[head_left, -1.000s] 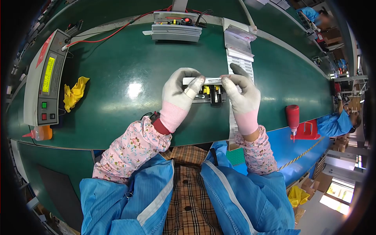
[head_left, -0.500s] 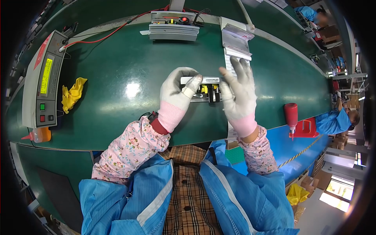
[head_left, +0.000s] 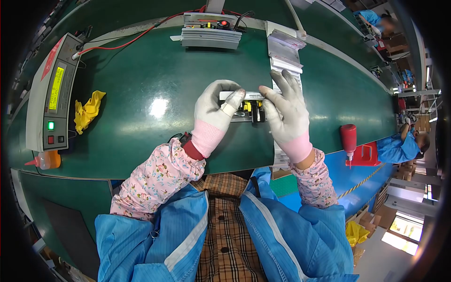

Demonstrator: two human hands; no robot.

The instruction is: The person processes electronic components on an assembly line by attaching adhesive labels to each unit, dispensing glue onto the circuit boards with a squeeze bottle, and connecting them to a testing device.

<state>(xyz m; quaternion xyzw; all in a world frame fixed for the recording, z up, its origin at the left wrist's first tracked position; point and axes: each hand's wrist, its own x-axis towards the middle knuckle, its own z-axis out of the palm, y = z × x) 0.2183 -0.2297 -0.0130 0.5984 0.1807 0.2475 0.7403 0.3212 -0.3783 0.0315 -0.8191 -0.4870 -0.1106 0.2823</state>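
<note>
My left hand, in a white glove with a pink cuff, grips the left end of a small circuit unit with black and yellow parts in a metal frame. Its thumb presses on a white printed label along the unit's far edge. At the right end, my right hand, gloved alike, has its index fingertip at the label and its thumb by the unit's side. The other right fingers are stretched out over a strip of printed label sheets. Both hands partly cover the unit.
On the left stand a tester with a yellow display, a yellow cloth and an orange-based bottle. A finned metal unit lies at the back. A red bottle stands right, near a red bin. Co-workers sit beyond.
My right index finger has come down and left onto the label. The tester's green button now glows brighter and its display text differs. My left hand keeps its hold.
</note>
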